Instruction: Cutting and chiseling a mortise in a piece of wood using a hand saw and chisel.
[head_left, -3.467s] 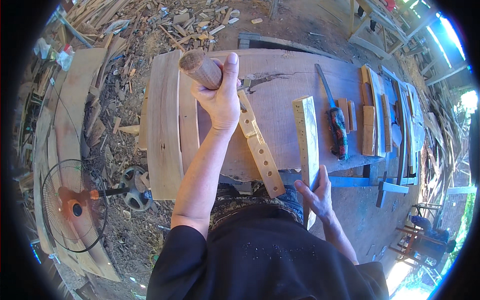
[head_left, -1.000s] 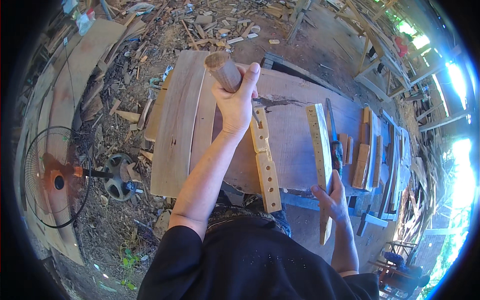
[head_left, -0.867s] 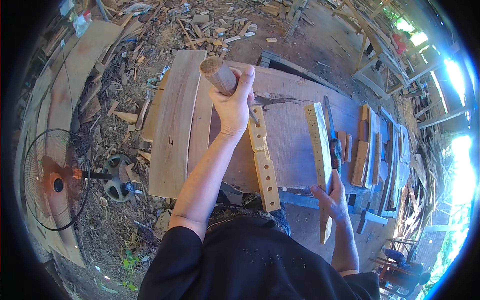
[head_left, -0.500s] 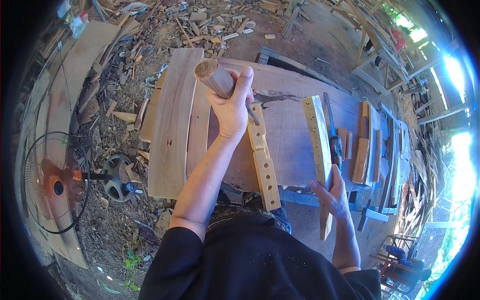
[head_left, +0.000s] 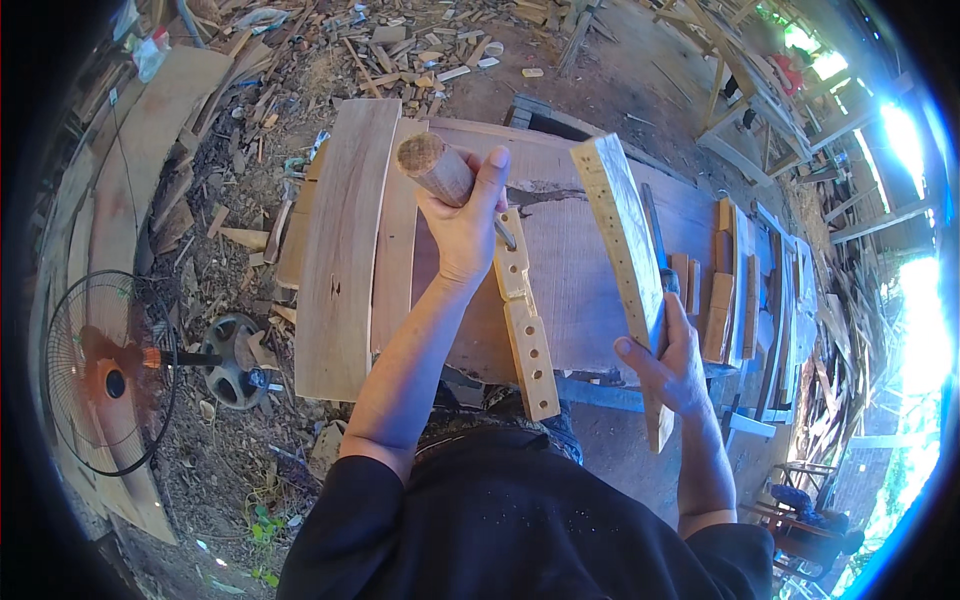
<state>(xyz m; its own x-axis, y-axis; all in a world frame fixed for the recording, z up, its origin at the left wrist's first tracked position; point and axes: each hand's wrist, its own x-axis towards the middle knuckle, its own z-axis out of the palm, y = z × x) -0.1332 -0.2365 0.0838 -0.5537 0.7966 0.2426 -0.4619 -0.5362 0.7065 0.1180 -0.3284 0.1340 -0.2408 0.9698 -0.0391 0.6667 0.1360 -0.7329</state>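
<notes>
My left hand (head_left: 462, 228) is wrapped round the thick round wooden handle of a chisel (head_left: 438, 172). Its metal shank slants down to a yellowish wooden piece (head_left: 529, 345) with several round holes in a row, which lies across the bench and juts over its near edge. The chisel's tip cannot be seen clearly. My right hand (head_left: 670, 365) grips a long flat wooden bat (head_left: 622, 235) with small dark marks along its side. The bat is raised over the bench, to the right of the chisel and apart from it.
The wooden bench top (head_left: 570, 270) has a dark crack at its far side, with a wide loose plank (head_left: 345, 260) at the left. A blue-and-dark tool (head_left: 655, 225) and several wooden pieces (head_left: 735, 285) lie on the right. A fan (head_left: 112, 372) stands left; wood scraps (head_left: 430, 60) litter the ground beyond.
My right hand has lifted the wooden bat, whose far end has swung up and left. My left hand and the chisel stay nearly in place, as does the holed piece.
</notes>
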